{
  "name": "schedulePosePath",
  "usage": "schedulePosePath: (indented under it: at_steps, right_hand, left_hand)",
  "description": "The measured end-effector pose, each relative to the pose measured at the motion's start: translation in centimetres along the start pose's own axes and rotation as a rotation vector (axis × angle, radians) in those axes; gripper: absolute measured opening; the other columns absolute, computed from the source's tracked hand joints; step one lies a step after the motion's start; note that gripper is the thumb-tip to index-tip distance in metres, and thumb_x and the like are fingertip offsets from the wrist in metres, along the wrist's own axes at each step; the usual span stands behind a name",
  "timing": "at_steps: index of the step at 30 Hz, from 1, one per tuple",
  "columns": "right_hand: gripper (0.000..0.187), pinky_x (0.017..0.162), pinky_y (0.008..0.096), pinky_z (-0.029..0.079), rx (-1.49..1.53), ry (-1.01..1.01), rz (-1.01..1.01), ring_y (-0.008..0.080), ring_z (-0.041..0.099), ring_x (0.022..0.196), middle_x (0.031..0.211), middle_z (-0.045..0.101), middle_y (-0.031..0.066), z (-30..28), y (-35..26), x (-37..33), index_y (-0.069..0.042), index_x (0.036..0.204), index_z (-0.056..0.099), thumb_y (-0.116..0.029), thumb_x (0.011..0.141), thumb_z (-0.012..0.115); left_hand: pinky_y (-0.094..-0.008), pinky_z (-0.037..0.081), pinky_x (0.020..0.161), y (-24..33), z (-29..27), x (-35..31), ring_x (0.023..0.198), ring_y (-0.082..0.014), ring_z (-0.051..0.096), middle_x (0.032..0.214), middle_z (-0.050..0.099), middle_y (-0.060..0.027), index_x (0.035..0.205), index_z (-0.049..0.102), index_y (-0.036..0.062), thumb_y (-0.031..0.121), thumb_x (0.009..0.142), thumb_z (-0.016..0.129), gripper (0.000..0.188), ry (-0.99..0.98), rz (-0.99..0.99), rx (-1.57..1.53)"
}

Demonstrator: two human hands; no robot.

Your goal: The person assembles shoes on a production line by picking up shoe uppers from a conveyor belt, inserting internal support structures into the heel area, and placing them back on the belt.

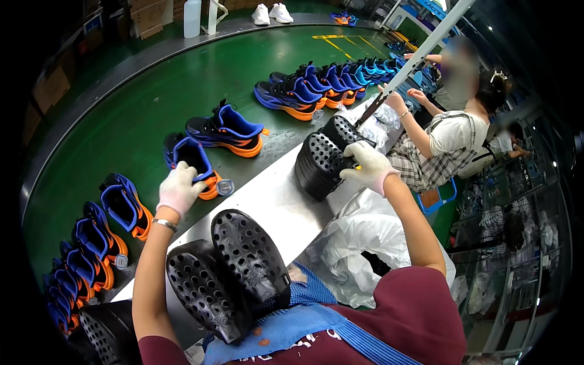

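My left hand (180, 187), in a white glove, is closed on the collar of a blue, black and orange sneaker (173, 150) standing on the green belt. Right beside that shoe is a matching sneaker (225, 131). My right hand (369, 165), also gloved, has its fingers and thumb on the edge of a stack of black shoe-shaped pieces with perforated tops (319, 167). This stack rests on a white ledge (267, 204). Closer to my body lie more black perforated pieces, one (249, 252) next to another (204, 292).
Rows of sneakers stand along the green belt (140, 103), to the left and far right. A white pole (420, 55) slants across the right. Beyond it a person in a plaid garment (450, 140) works. A plastic bag (359, 243) lies under my right arm.
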State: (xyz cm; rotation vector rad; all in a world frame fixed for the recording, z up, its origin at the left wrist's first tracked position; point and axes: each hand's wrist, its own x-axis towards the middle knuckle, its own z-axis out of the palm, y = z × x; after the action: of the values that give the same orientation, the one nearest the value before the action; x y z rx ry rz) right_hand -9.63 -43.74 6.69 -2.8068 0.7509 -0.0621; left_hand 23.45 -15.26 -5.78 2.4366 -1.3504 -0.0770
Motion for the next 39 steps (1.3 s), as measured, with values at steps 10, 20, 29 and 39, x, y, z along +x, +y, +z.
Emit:
schedulePosePath:
  at_steps: [10, 20, 29, 39]
  right_hand:
    - [0.042, 0.086, 0.0370, 0.049, 0.130, 0.198, -0.107, 0.0314, 0.058, 0.096, 0.098, 0.059, 0.0157, -4.0, -6.1, -1.0, -0.004, 0.104, 0.060, -0.026, 0.074, 0.080]
    - [0.042, 0.079, 0.0310, 0.053, 0.494, -0.023, -0.650, 0.0214, 0.062, 0.084, 0.097, 0.059, 0.0115, -1.1, -21.2, 4.0, -0.001, 0.107, 0.060, -0.021, 0.075, 0.078]
    - [0.052, 0.083, 0.0425, 0.051, 0.232, -0.149, -0.545, 0.0380, 0.065, 0.094, 0.096, 0.067, 0.0238, 3.1, -26.7, 6.9, 0.002, 0.104, 0.063, -0.045, 0.083, 0.066]
    - [0.047, 0.078, 0.0393, 0.052, 0.328, -0.170, -0.503, 0.0347, 0.067, 0.085, 0.087, 0.067, 0.0216, 5.7, -27.2, 8.7, 0.004, 0.100, 0.063, -0.040, 0.083, 0.066]
  left_hand:
    - [-0.0356, 0.051, 0.087, -2.6, -3.8, -5.3, 0.097, -0.0289, 0.063, 0.111, 0.062, -0.0162, 0.116, 0.064, -0.0003, 0.023, 0.085, 0.070, 0.040, 0.091, 0.061, -0.321]
    - [-0.0385, 0.037, 0.113, 4.1, -8.0, -6.8, 0.129, -0.0235, 0.050, 0.139, 0.052, -0.0118, 0.146, 0.036, 0.0005, 0.029, 0.108, 0.031, 0.048, -0.061, 0.029, -1.997]
    - [-0.0296, 0.049, 0.088, 2.3, -6.8, -7.9, 0.097, -0.0136, 0.061, 0.101, 0.062, -0.0031, 0.110, 0.059, 0.0076, 0.031, 0.103, 0.046, 0.027, 0.413, -0.073, -1.759]
    - [-0.0246, 0.052, 0.071, 1.8, -5.0, -6.7, 0.081, -0.0079, 0.062, 0.093, 0.064, 0.0015, 0.109, 0.061, 0.0082, 0.030, 0.096, 0.064, 0.025, 0.562, -0.379, -1.920]
